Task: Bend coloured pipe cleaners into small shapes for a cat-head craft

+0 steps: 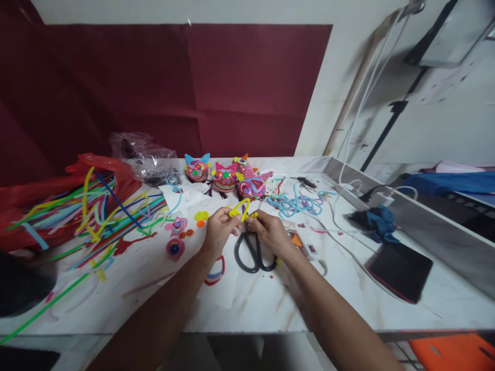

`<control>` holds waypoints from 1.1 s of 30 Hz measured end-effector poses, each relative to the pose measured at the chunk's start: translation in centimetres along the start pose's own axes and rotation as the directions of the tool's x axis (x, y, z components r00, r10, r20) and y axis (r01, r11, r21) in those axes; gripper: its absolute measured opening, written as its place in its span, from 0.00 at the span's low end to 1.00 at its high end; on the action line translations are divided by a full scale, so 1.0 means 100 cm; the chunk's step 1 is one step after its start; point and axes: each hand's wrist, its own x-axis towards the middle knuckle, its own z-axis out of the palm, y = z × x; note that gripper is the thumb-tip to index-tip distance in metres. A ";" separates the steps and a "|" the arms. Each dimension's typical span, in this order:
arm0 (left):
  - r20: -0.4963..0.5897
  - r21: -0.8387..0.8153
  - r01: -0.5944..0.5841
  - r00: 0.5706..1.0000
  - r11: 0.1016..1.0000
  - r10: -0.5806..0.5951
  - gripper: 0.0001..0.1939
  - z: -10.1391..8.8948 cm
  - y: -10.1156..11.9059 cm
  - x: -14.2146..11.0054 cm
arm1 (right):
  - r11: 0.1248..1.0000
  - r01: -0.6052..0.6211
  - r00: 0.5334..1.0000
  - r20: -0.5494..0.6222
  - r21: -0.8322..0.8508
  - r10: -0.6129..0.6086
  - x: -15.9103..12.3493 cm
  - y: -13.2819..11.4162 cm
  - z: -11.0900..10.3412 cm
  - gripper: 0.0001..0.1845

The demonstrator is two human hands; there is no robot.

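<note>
Between my two hands is a yellow pipe cleaner (246, 206), bent into a narrow loop with coiled ends. My left hand (221, 226) pinches its left end, and my right hand (270, 232) pinches the right end. Directly below lie scissors with black handles (247, 255), their blades partly hidden by my hands. A red, white and blue pipe-cleaner loop (216, 270) rests on white paper near my left wrist. To the left are yellow discs (201, 216), orange discs (186, 234) and two pink pieces with dark centres (175, 248).
Colourful animal-face crafts (225, 179) stand at the back. Many pipe cleaners (100, 206) spill from a red bag (127, 178) on the left. Blue pipe cleaners (297, 203) lie tangled right of centre. White cables (348, 247) run past a black flat device (402, 270).
</note>
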 end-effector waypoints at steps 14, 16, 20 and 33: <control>0.102 -0.074 0.066 0.993 0.995 -0.058 0.15 0.001 -0.002 -0.001 | 0.984 0.093 0.995 0.046 -0.151 -0.087 0.000 0.005 -0.005 0.11; 0.122 -0.074 0.077 0.990 0.994 -0.068 0.14 0.001 -0.002 -0.001 | 0.981 0.093 0.995 0.048 -0.171 -0.086 0.000 0.006 -0.005 0.11; 0.159 -0.067 0.098 0.984 0.993 -0.086 0.14 0.000 -0.002 -0.002 | 0.977 0.100 0.994 0.055 -0.186 -0.091 0.000 0.009 -0.005 0.09; 0.091 -0.001 0.110 0.990 0.994 -0.109 0.15 0.001 -0.002 -0.002 | 0.980 0.151 0.982 0.136 -0.127 -0.133 -0.001 0.004 -0.008 0.08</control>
